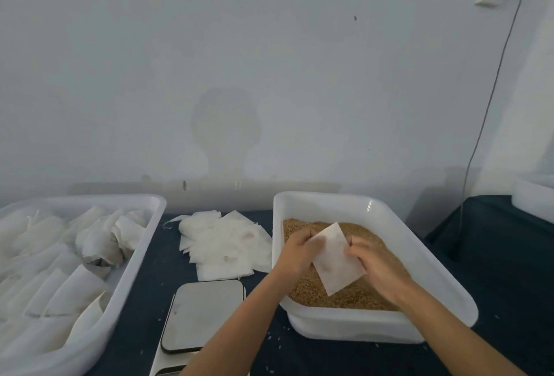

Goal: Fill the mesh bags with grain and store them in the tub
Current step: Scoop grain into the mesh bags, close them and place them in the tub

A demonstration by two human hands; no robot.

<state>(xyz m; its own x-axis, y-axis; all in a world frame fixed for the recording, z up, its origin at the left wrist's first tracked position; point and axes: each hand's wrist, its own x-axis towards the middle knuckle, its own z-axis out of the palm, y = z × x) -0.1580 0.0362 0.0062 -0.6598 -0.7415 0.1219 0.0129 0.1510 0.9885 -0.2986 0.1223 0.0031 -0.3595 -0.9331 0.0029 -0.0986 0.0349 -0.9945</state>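
A flat white mesh bag (335,258) is held over the brown grain (329,297) in the white tub on the right (419,243). My left hand (296,252) pinches the bag's left edge and my right hand (374,264) pinches its right edge. The bag looks flat, and I cannot tell whether it holds any grain. A pile of flat white bags (227,243) lies on the dark table between the tubs. The white tub on the left (144,243) holds several bags lying in rows (60,285).
A scale with a grey metal platform (204,312) sits at the front centre of the dark-covered table (150,285). Another white container (533,196) stands at the far right. A cable (491,91) hangs down the wall from a socket. Loose grains dot the table.
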